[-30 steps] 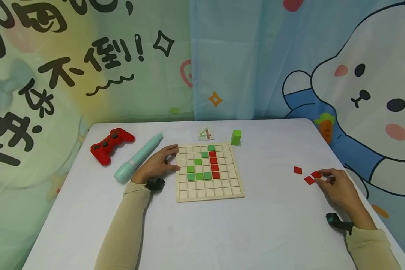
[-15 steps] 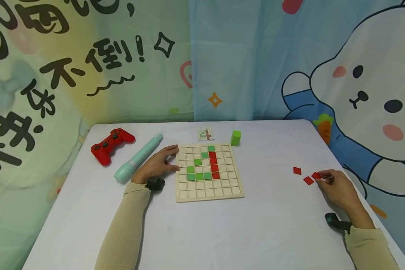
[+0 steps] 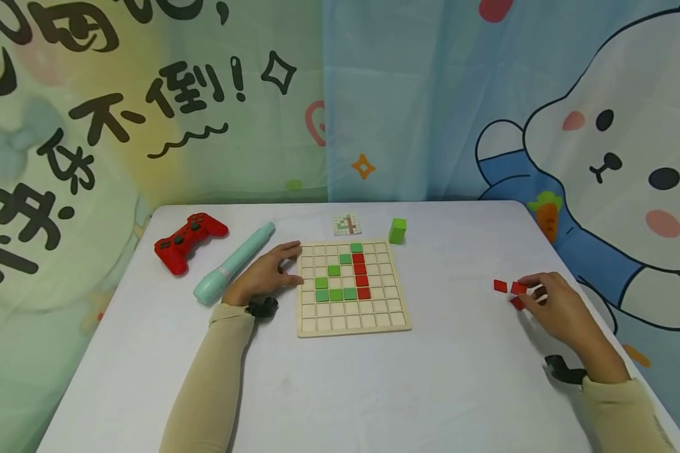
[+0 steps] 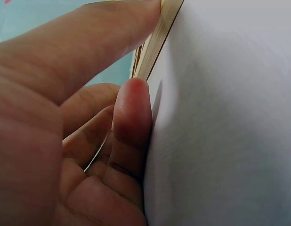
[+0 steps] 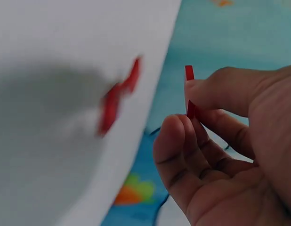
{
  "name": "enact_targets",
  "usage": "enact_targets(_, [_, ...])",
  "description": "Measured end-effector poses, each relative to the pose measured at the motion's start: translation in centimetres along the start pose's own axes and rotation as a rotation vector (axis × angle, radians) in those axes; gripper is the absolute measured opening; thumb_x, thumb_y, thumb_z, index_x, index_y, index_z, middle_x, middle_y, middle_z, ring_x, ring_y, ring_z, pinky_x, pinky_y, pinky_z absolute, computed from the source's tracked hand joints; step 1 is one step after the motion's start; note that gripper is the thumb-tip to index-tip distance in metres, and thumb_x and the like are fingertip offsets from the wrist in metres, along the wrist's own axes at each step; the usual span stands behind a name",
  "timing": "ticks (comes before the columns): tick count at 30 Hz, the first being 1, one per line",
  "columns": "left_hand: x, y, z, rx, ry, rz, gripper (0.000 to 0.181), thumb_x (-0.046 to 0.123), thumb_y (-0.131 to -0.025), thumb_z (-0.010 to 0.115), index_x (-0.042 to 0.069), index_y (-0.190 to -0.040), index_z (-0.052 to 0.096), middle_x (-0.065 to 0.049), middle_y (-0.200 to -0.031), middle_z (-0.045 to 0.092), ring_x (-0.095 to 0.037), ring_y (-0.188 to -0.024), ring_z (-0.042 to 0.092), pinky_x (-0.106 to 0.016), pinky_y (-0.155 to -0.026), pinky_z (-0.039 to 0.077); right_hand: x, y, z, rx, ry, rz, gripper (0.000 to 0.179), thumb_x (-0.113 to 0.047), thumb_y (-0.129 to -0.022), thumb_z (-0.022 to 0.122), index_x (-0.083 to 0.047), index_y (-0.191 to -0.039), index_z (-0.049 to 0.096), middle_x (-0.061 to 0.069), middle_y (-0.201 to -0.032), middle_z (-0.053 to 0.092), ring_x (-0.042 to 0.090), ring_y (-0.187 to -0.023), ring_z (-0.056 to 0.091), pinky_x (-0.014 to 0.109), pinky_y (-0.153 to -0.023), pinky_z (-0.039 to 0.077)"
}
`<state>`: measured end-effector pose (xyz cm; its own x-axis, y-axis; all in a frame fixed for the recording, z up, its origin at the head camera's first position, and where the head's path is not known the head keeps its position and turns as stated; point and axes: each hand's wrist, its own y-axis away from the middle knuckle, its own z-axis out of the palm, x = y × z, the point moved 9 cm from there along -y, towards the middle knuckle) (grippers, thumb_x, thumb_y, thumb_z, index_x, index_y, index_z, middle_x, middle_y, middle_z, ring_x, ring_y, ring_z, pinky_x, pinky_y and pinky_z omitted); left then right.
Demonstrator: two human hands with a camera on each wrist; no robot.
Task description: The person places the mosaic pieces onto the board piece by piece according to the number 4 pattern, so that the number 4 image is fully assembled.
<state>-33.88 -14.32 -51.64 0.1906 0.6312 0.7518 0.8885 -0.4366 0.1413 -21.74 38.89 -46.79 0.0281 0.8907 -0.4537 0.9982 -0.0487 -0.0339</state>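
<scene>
In the head view my left hand (image 3: 265,274) rests at the left edge of a wooden grid board (image 3: 385,308). Green tiles (image 3: 336,295) and a column of red tiles (image 3: 361,268) fill some of its squares. The left wrist view has the thumb and a finger right at the board's side (image 4: 157,42). Over at the right of the table, my right hand (image 3: 561,308) pinches a red square tile (image 5: 189,73) between thumb and fingers, raised off the cloth. Two more red tiles (image 3: 500,286) lie just below and beside it, blurred in the right wrist view.
Behind the board lie a small pattern card (image 3: 347,224) and a green block (image 3: 397,231). A red game controller (image 3: 189,242) and a mint-green cylindrical object with a flared end (image 3: 235,264) lie to the left. A printed curtain (image 3: 385,100) hangs behind the white table.
My right hand has lifted the red tile and moved slightly left, over the other red tiles. The left hand stays at the board's edge.
</scene>
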Motion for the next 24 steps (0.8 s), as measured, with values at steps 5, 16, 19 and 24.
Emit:
enact_targets(5, [-0.1, 0.0, 0.0, 0.002, -0.009, 0.007, 0.086, 0.024, -0.091, 0.086, 0.012, -0.164, 0.043, -0.006, -0.177, 0.033, -0.025, -0.112, 0.065, -0.043, -0.106, 0.051, -6.1, -0.5, 0.2, -0.011, -0.013, -0.152, 0.035, -0.005, -0.097, 0.075, 0.004, -0.129, 0.064, 0.025, -0.122, 0.057, 0.035, -0.096, 0.063, 0.014, -0.067, 0.049])
enact_targets(16, [-0.4, 0.0, 0.0, 0.009, -0.005, -0.004, 0.086, 0.023, -0.091, 0.087, 0.013, -0.164, 0.043, -0.005, -0.177, 0.032, -0.028, -0.119, 0.064, -0.046, -0.11, 0.051, -19.7, -0.7, 6.4, -0.224, 0.018, -0.443, 0.024, -0.007, -0.097, 0.076, -0.008, -0.121, 0.071, 0.007, -0.118, 0.064, 0.014, -0.091, 0.06, 0.022, -0.07, 0.054])
enact_targets(19, [-0.3, 0.1, -0.1, 0.004, 0.003, -0.002, 0.086, 0.023, -0.091, 0.087, 0.013, -0.164, 0.043, -0.004, -0.177, 0.032, -0.03, -0.128, 0.062, -0.048, -0.113, 0.049, -22.3, -0.8, 8.6, -0.306, 0.006, -0.483, 0.024, -0.008, -0.098, 0.076, -0.007, -0.121, 0.072, 0.006, -0.118, 0.064, 0.012, -0.09, 0.058, 0.021, -0.07, 0.052])
enact_targets(24, [-0.1, -0.1, -0.1, -0.001, 0.001, 0.006, 0.085, 0.024, -0.091, 0.086, 0.012, -0.164, 0.043, -0.004, -0.177, 0.031, -0.03, -0.13, 0.061, -0.048, -0.114, 0.049, -25.0, -1.0, 11.4, -0.385, -0.002, -0.516, 0.023, -0.012, -0.098, 0.078, -0.005, -0.119, 0.074, 0.007, -0.116, 0.065, 0.012, -0.089, 0.057, 0.023, -0.075, 0.051])
